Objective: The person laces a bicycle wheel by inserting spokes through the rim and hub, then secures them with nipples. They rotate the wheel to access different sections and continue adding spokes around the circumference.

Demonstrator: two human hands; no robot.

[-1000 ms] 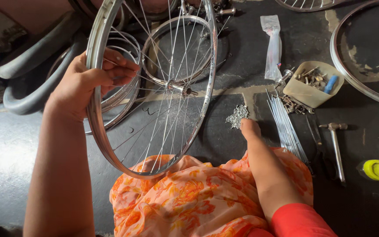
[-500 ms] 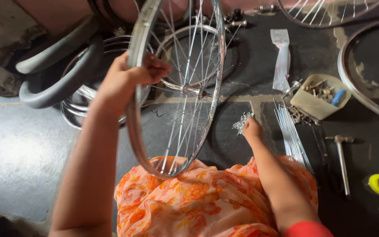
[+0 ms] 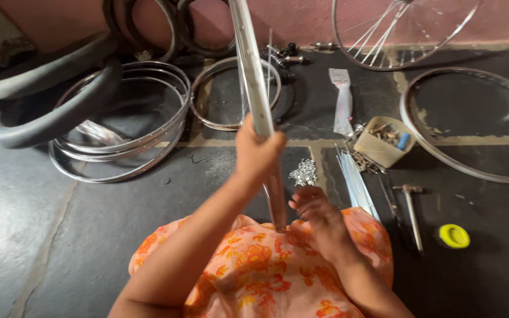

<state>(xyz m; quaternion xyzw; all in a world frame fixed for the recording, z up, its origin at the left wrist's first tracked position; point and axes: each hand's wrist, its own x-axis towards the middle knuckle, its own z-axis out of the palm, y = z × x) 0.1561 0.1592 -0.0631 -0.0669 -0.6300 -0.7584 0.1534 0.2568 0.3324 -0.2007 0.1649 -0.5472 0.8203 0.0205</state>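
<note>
Left hand (image 3: 258,154) is clamped on the wheel rim (image 3: 253,88), held edge-on at frame centre. Right hand (image 3: 319,215), fingers loosely curled, holds nothing, just below the nipple pile (image 3: 304,172). Spokes (image 3: 356,182), beige box (image 3: 384,141), hammer (image 3: 411,206) and yellow cap (image 3: 454,235) lie right.

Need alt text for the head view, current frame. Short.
Seen from above, a person's left hand grips a silver bicycle wheel rim held edge-on over an orange floral lap, while the right hand hovers near a small pile of metal nipples on the dark floor. Loose spokes, a hammer, stacked rims and tyres lie around.
</note>
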